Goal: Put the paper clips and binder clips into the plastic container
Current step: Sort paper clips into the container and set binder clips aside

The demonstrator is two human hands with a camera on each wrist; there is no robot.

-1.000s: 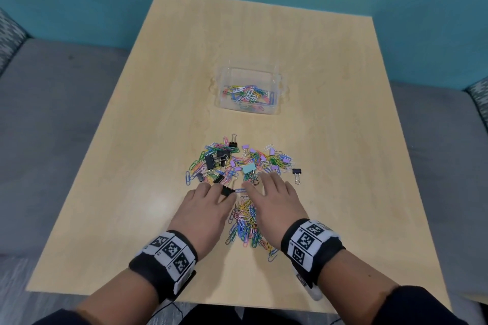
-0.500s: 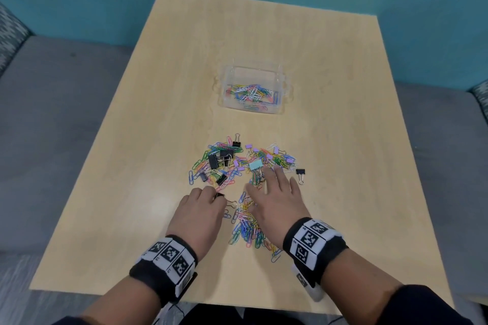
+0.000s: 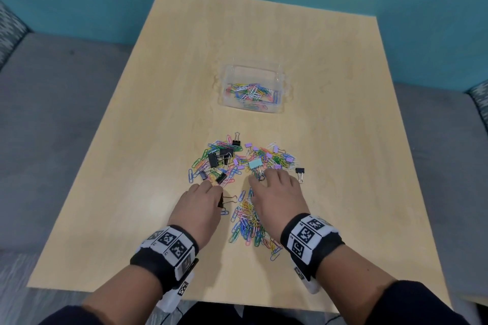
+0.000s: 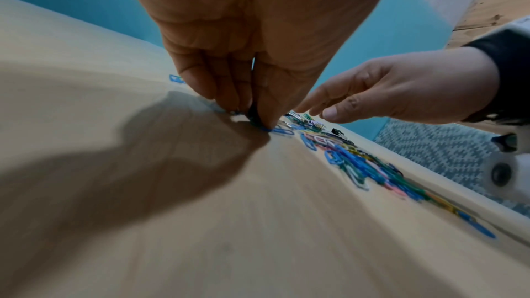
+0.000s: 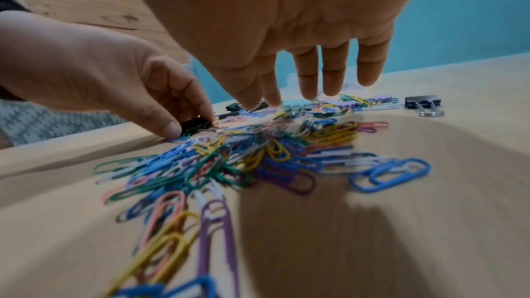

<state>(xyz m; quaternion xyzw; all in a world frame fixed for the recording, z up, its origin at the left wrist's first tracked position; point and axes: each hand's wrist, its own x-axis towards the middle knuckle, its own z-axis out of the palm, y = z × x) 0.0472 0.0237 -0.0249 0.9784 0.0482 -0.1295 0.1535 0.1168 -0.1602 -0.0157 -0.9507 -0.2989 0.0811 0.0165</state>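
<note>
Pinching a small black binder clip (image 3: 220, 202) between thumb and curled fingers, your left hand (image 3: 198, 206) sits low on the pale wooden surface (image 3: 148, 140), right at the near edge of the mess of clips. In the right wrist view you can see the thumb and a finger squeezing the clip's black body (image 5: 196, 124), with its wire handles sticking out to the side.

Your right hand (image 3: 274, 196) is open. Its fingers (image 5: 332, 71) are straight and spread a little, reaching down over the pile of colourful plastic-coated paper clips (image 3: 249, 221). The fingertips are at a light blue binder clip (image 3: 255, 164), but you cannot tell if they touch it.

More clips lie just past your hands: a few black binder clips (image 3: 214, 159), little purple binder clips (image 3: 289, 158), and lots of loose paper clips mixed in. One small black binder clip (image 3: 300, 171) sits alone just to the right of the mess.

The clear plastic container (image 3: 252, 71) stands further away on the surface, well apart from both hands. Some coloured paper clips (image 3: 250, 91) already lie in it.
</note>
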